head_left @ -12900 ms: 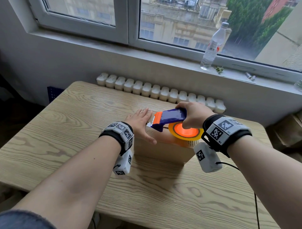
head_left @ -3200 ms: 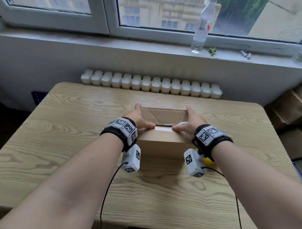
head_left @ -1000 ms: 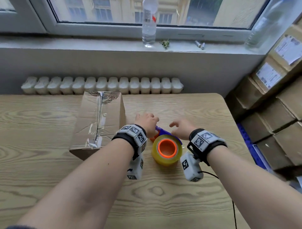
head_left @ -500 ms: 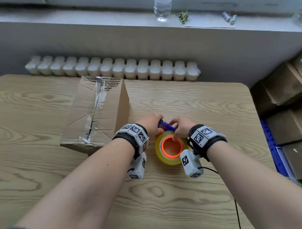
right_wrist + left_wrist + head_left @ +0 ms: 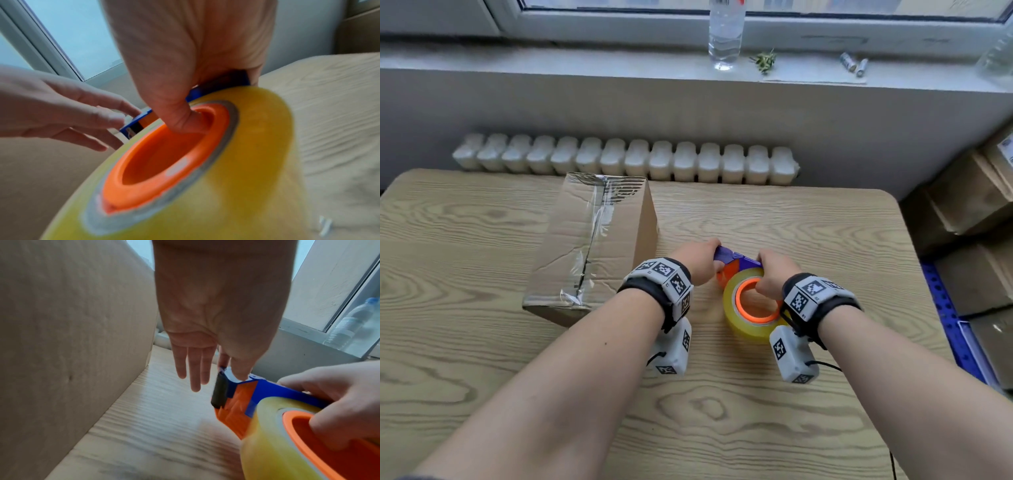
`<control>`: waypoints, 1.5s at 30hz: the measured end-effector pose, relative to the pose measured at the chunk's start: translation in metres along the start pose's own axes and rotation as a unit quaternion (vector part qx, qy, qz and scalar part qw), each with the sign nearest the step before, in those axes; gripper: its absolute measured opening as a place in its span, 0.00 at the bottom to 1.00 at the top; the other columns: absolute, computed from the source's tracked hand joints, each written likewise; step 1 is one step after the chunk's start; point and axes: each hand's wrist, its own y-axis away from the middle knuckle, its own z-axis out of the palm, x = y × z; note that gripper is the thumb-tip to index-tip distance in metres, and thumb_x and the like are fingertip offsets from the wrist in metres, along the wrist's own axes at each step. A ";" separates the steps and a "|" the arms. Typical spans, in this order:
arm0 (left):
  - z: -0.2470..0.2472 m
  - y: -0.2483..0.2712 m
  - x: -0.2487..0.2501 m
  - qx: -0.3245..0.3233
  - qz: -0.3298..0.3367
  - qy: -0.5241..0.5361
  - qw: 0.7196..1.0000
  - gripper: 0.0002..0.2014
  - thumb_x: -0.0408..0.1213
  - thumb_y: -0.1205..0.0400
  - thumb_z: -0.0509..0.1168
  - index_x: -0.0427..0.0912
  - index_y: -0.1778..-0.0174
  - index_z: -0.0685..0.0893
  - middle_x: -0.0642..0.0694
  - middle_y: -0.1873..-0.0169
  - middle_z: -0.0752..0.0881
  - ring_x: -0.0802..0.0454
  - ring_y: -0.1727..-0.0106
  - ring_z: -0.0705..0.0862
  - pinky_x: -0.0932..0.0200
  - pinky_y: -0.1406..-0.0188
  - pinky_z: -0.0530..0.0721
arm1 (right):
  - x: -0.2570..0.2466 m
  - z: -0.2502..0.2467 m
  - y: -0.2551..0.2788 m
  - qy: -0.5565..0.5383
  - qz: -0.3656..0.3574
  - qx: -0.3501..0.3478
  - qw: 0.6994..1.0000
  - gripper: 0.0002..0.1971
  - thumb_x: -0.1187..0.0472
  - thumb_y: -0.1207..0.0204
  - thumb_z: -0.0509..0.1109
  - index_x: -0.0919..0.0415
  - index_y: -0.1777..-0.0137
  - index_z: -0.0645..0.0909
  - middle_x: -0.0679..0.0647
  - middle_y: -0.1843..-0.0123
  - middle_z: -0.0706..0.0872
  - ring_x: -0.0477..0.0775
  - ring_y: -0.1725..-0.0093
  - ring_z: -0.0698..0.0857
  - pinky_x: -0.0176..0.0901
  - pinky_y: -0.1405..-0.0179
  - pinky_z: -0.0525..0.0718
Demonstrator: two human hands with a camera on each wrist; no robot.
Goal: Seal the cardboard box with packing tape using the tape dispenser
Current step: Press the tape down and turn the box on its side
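The cardboard box (image 5: 592, 240) lies at the table's left, a strip of clear tape running along its top. Right of it the blue and orange tape dispenser (image 5: 738, 262) with its yellow tape roll (image 5: 743, 322) rests on the table (image 5: 808, 226). My right hand (image 5: 770, 274) grips the dispenser, its thumb (image 5: 185, 123) hooked into the orange core and its fingers over the blue frame. My left hand (image 5: 705, 265) pinches the dispenser's front end (image 5: 236, 382) by the black roller between thumb and index; its other fingers (image 5: 195, 369) hang straight. The box wall (image 5: 72, 337) stands close on the left.
A white radiator (image 5: 626, 161) runs behind the table. A water bottle (image 5: 724, 31) and small items stand on the windowsill. Stacked cardboard boxes (image 5: 969, 205) and a blue crate (image 5: 948, 325) stand at the right. A cable trails from my right wrist.
Over the last second both hands closed on the dispenser: the right thumb went into the core and the left took the front end. The box has not moved.
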 end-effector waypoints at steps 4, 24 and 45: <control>-0.019 0.012 0.008 0.040 -0.020 0.052 0.998 0.22 0.41 0.13 0.52 0.37 0.24 0.68 0.35 0.33 0.81 0.39 0.32 0.78 0.50 0.35 0.75 | -0.001 -0.020 0.017 -0.018 -0.010 0.020 1.000 0.17 0.68 0.30 0.66 0.59 0.40 0.79 0.58 0.48 0.86 0.60 0.50 0.84 0.45 0.56 0.80; -0.112 0.102 0.012 0.034 -0.022 0.399 0.916 0.15 0.38 0.13 0.57 0.37 0.64 0.81 0.45 0.69 0.85 0.54 0.68 0.84 0.61 0.62 0.83 | -0.060 -0.087 0.121 -0.038 -0.067 0.206 0.976 0.26 0.71 0.36 0.70 0.56 0.38 0.70 0.53 0.48 0.78 0.56 0.53 0.77 0.44 0.56 0.74; -0.130 0.141 -0.020 0.135 -0.024 0.399 0.907 0.11 0.25 0.21 0.66 0.36 0.70 0.78 0.44 0.77 0.82 0.56 0.74 0.80 0.67 0.74 0.84 | -0.098 -0.094 0.162 -0.051 -0.118 0.216 0.968 0.31 0.64 0.43 0.75 0.47 0.39 0.73 0.55 0.48 0.82 0.59 0.51 0.81 0.49 0.53 0.84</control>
